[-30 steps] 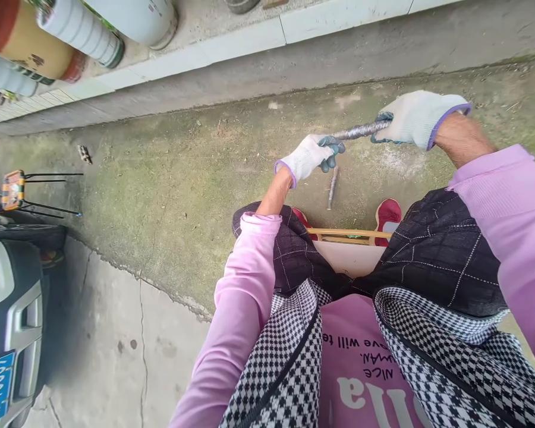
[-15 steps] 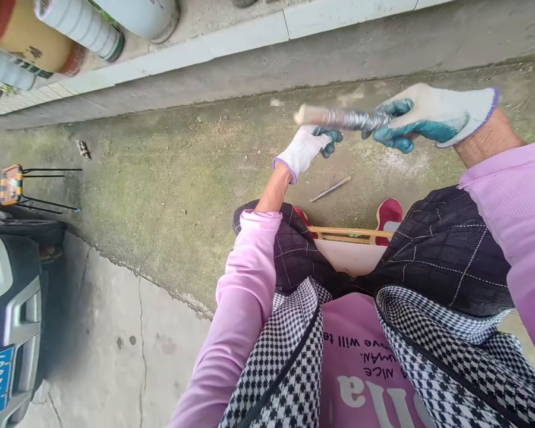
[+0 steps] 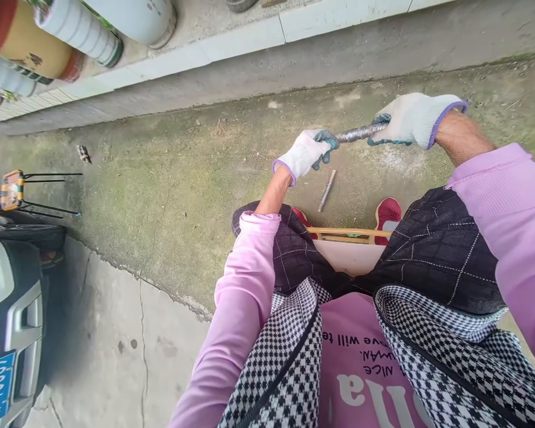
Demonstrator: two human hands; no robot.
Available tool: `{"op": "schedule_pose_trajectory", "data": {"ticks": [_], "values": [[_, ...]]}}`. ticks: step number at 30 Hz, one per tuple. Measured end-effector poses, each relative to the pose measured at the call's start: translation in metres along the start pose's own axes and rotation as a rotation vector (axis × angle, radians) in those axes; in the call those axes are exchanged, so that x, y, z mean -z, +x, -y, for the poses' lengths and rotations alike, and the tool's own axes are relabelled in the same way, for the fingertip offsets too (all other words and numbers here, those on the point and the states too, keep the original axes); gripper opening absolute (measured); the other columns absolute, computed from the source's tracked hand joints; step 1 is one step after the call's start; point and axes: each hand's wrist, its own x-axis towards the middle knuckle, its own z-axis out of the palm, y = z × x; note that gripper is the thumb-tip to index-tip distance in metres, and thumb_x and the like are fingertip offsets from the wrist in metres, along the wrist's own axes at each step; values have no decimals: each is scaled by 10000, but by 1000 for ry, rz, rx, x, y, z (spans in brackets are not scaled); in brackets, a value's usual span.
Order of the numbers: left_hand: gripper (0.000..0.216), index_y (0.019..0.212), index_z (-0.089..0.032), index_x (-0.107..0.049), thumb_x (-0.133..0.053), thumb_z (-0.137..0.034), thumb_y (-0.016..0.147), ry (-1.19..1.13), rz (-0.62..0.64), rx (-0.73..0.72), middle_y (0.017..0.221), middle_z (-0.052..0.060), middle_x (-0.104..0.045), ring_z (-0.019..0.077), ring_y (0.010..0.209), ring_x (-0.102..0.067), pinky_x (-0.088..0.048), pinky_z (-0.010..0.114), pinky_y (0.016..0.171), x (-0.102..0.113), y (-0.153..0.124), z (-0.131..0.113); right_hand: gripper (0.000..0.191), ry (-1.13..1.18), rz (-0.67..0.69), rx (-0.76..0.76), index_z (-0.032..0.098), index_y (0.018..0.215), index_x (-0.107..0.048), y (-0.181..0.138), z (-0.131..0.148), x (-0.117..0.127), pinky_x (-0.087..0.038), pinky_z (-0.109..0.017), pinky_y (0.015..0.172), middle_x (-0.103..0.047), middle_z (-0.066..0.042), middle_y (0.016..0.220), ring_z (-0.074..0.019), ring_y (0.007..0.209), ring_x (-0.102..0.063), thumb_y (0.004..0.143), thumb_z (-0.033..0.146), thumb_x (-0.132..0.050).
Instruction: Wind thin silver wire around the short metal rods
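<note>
Both hands are on one piece: right hand (image 3: 417, 120) grasps the right end of the wound rod (image 3: 361, 133), glove wrapped over it, back of hand up. Left hand (image 3: 310, 151) is curled tight around the left end; exact finger contact is hidden, so can't tell if it pinches the rod alone or a loose strand too. Rod sits in the air between the two, well out past the knees, left end slightly lower. Silvery winding, wire-like, fills the exposed stretch.

Second rod (image 3: 327, 191) lies slantwise on the ground (image 3: 196, 178), left of the red shoe (image 3: 388, 215) on the right foot.

To do this well, my read: firm grip on the right, light guiding pressure on the left, wrists in line so the rod doesn't cant. Turns should lie snug, no crossing. Fingertips clear of any sharp ends. Arms look extended; closer in gives better control.
</note>
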Motion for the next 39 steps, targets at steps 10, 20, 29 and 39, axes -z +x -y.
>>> {"op": "schedule_pose_trajectory", "data": {"ticks": [10, 20, 29, 39], "values": [[390, 1427, -287, -905, -701, -172, 1115, 7, -17, -10, 729, 16, -816, 283, 1048, -755, -573, 512, 1003, 1, -8, -13, 227, 288, -78, 17, 258, 1032, -688, -21, 23, 8, -486, -397, 814, -691, -46, 819, -237, 819, -617, 1195, 354, -813], [273, 1306, -231, -915, -718, -204, 1119, -26, -49, -41, 799, 36, -778, 190, 820, -622, -523, 396, 798, 6, -1, -7, 240, 603, -176, -3, 274, 1019, -670, -26, 36, -2, -503, -371, 758, -658, -23, 779, -224, 774, -617, 1167, 258, -858], [566, 1621, -282, -866, -830, -286, 1056, -243, -28, 2, 687, -52, -659, 165, 641, -681, -551, 313, 694, 14, -10, -11, 307, 1284, 309, 380, 203, 1166, -746, -32, 22, -25, -326, -228, 438, -542, 75, 728, -103, 525, -357, 1171, 493, -849], [397, 1536, -212, -856, -830, -266, 1143, -321, 44, -95, 756, -41, -734, 86, 567, -348, -443, 280, 596, 12, -7, -4, 428, 811, -58, 254, 300, 1184, -678, -26, 35, -32, -592, -371, 697, -780, -74, 990, -261, 839, -717, 1104, 594, -978]]}}
